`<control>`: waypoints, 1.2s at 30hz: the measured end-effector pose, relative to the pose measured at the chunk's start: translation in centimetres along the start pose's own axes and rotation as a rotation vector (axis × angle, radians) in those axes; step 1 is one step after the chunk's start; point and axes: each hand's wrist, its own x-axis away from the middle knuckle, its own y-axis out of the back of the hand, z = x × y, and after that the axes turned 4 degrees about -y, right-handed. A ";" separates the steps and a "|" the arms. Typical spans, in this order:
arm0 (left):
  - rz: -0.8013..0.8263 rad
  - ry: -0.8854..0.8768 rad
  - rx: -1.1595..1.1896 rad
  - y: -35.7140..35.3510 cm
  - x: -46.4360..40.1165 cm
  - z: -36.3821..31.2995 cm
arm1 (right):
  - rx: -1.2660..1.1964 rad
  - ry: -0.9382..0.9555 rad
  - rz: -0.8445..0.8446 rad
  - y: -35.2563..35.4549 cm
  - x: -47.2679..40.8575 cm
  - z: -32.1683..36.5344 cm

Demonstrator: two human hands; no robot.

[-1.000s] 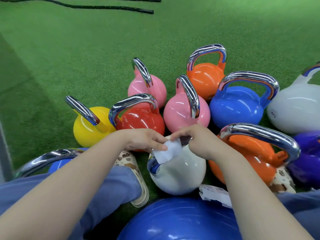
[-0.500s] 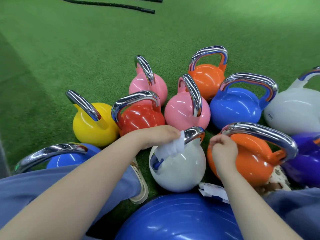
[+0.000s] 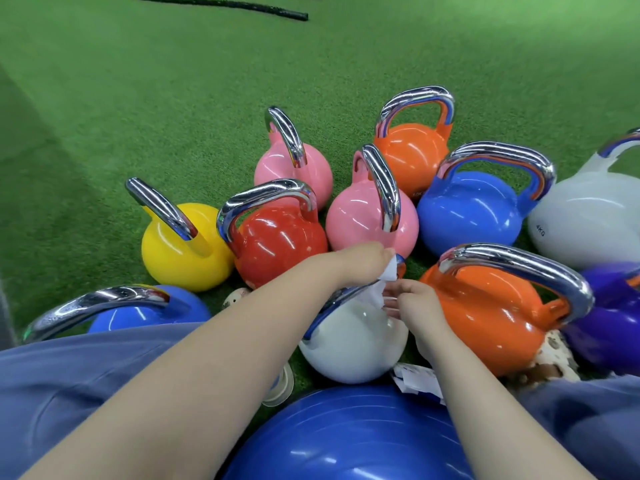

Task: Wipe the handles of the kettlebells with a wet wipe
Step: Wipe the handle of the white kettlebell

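Wet wipe (image 3: 381,289): white, crumpled, draped over the chrome handle (image 3: 341,296) of the white kettlebell (image 3: 349,344) on green turf (image 3: 173,98). Left hand (image 3: 363,263) grip curls around wipe and handle. Right hand (image 3: 414,306) grip pinches the wipe's lower edge. Orange kettlebell (image 3: 485,317) stands just right; red kettlebell (image 3: 277,240) sits behind left.

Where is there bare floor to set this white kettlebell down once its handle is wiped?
Open turf stretches beyond the far pink kettlebell and left of the yellow kettlebell, up to the black rope. The cluster is crowded: the white kettlebell under both hands sits hemmed in by the red kettlebell, near orange kettlebell and blue ball.
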 end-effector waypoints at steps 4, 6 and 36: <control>-0.120 -0.015 0.181 -0.7 3.4 2.9 | -0.116 -0.117 0.047 -1.1 -0.6 0.6; -0.201 0.018 0.364 -1.1 5.2 4.5 | -0.169 -0.126 0.108 -1.7 0.2 1.0; -0.969 0.282 0.871 -13.4 7.0 9.4 | 0.128 -0.039 0.198 -3.8 2.7 0.2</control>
